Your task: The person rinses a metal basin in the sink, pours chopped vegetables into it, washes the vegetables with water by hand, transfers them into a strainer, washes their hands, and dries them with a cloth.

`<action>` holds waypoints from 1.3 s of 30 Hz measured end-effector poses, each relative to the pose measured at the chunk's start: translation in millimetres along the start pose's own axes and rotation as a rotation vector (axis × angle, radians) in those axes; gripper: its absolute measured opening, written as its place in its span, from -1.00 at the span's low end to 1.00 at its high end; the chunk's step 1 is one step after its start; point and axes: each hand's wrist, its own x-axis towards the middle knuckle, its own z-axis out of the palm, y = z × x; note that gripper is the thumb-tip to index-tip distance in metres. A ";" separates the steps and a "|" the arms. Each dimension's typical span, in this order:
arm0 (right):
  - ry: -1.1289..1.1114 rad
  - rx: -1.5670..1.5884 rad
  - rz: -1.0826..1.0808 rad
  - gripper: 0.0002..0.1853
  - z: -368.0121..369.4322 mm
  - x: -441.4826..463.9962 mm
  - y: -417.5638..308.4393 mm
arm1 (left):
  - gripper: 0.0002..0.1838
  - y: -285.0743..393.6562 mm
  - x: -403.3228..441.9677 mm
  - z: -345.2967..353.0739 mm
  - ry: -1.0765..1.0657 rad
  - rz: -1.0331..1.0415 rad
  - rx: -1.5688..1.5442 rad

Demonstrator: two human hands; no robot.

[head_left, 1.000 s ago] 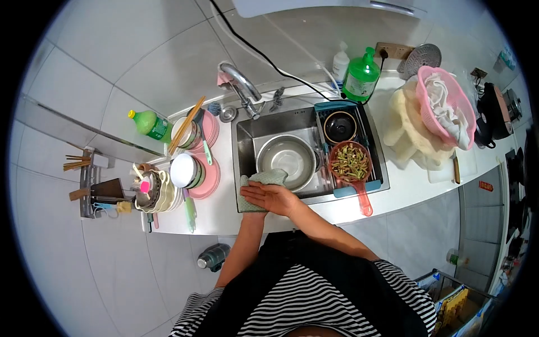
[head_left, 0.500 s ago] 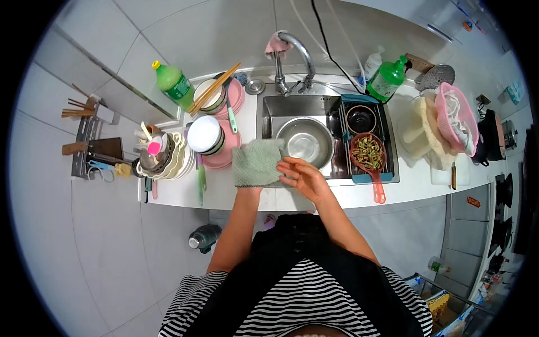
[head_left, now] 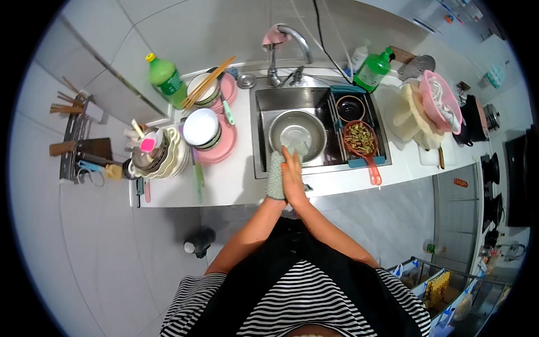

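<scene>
A pale green textured cloth (head_left: 274, 178) covers my left hand (head_left: 276, 201), which holds it; the fingers are hidden under the fabric. My right hand (head_left: 292, 181) lies flat against the cloth with its fingers stretched out, so the two palms press together around it. Both hands are over the sink's front edge. Just beyond them a round metal basin (head_left: 313, 122) sits in the sink (head_left: 261, 106), with a corner of the cloth over its near rim.
Right of the basin, a rack (head_left: 359, 163) holds a black bowl (head_left: 350, 108) and a red strainer (head_left: 375, 173) of chopped green pieces. Pink plates (head_left: 227, 147), bowls and chopsticks (head_left: 212, 80) stand on the left. Behind the sink rises a faucet (head_left: 273, 73). A dark flask (head_left: 201, 240) stands on the floor.
Both hands have come together, the right now pressed flat on the cloth. The cloth has turned from lying broad and flat to upright and folded around my left hand, further right.
</scene>
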 end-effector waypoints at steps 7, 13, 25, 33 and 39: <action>0.167 0.004 -0.042 -0.60 -9.6 -2.8 -13.4 | -0.48 35.4 -44.1 87.6 0.159 -0.147 0.123; 0.187 -0.076 -0.123 -0.69 1.0 -4.8 -34.3 | -0.53 56.7 -60.6 79.9 0.134 -0.095 0.159; -0.199 -0.005 -0.177 -0.72 16.6 5.7 -40.8 | -0.62 95.2 -79.0 58.4 0.187 -0.081 -0.011; 0.095 -0.629 -0.313 -0.46 42.5 -5.5 -50.9 | -0.57 87.9 -83.1 50.0 0.276 0.059 -0.053; 0.007 -0.655 -0.387 -0.48 54.0 -23.6 -63.1 | -0.55 86.8 -84.5 27.3 0.078 0.043 0.083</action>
